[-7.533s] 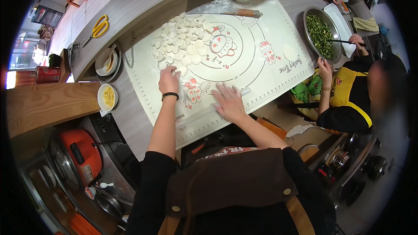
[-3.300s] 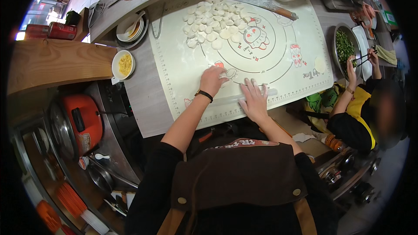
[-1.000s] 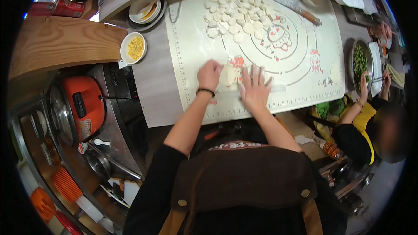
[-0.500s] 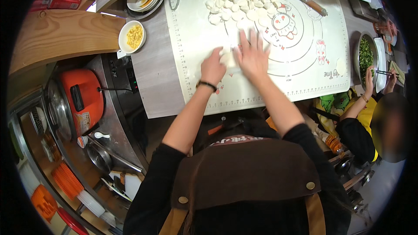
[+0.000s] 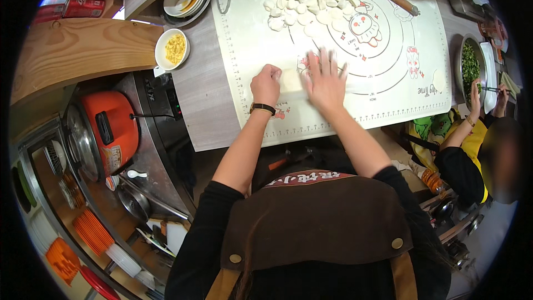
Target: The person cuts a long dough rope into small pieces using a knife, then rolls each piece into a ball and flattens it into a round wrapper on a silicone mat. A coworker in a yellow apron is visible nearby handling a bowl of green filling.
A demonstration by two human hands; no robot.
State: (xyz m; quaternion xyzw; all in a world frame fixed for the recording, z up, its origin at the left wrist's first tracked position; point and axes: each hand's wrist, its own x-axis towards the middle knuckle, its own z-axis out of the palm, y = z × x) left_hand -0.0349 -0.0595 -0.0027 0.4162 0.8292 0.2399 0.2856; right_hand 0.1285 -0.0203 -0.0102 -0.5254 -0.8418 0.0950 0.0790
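The dough round [image 5: 290, 81] lies just right of your left hand [image 5: 266, 85], its grip curled; whether it pinches, I can't tell. Your right hand [image 5: 326, 85] spreads flat over a clear rolling pin [image 5: 356, 88] running left to right. Left, a white cup [image 5: 160, 51] holds yellow bits [image 5: 175, 49]; right, a bowl [image 5: 482, 61] holds chopped greens [image 5: 470, 62].

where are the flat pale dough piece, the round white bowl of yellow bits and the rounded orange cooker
Flat pale dough piece [image 5: 290, 81]: head view, its visible middle.
Round white bowl [image 5: 160, 51]: head view, its left wall.
Rounded orange cooker [image 5: 123, 126]: head view, its orange side.
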